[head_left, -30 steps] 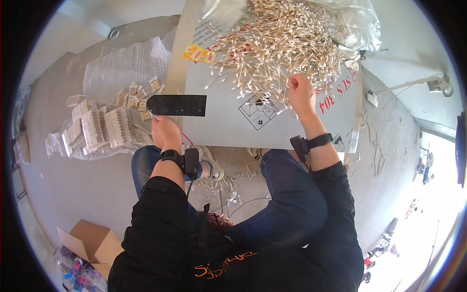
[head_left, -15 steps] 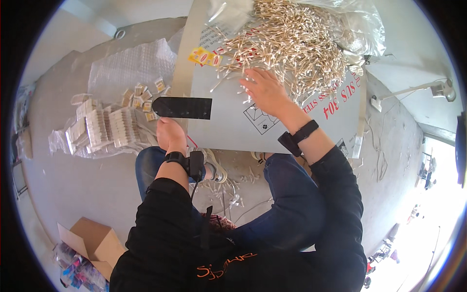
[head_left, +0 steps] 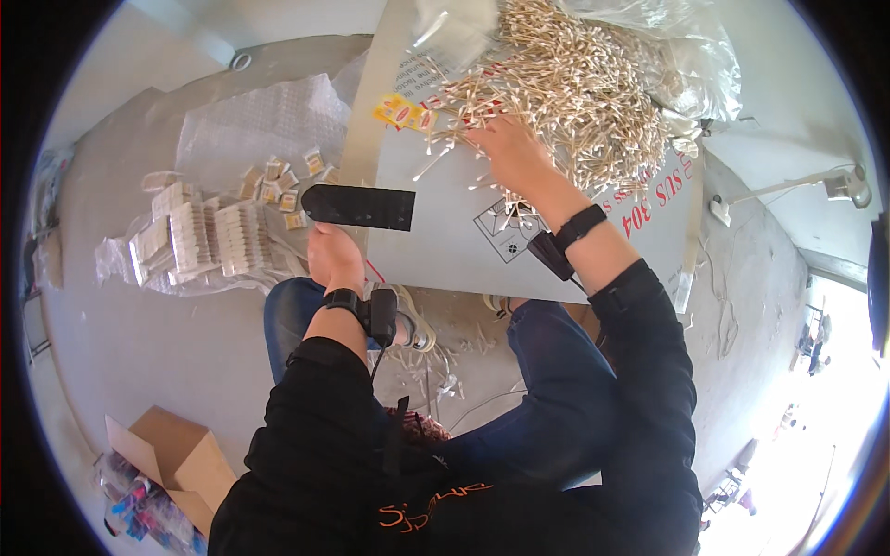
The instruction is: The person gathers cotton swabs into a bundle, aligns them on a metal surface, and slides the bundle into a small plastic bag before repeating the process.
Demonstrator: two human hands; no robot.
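A large heap of cotton swabs (head_left: 593,102) covers the far part of a grey metal-topped table (head_left: 436,246). My right hand (head_left: 514,156) is at the heap's near left edge, fingers together and bent over some swabs, fingertips partly hidden among them. A few loose swabs lie just below that hand. Over the table's left edge juts a black flat strip (head_left: 362,207) with a rounded left end. My left hand (head_left: 336,257) is closed at this end, and the strip hides some of its fingers. Yellow printed packets (head_left: 404,112) lie left of the heap.
Left on the floor, stacked packs of swabs (head_left: 209,236) and several small packs (head_left: 278,181) lie on bubble wrap (head_left: 250,120). Clear plastic bags (head_left: 691,56) edge the heap. An open cardboard box (head_left: 181,459) stands lower left. Scattered swabs lie on the floor between my feet.
My right hand has gone from spread fingers above the swabs to bent fingers among them. Some swabs have shifted below it. The view has moved slightly; my left hand stays at the strip.
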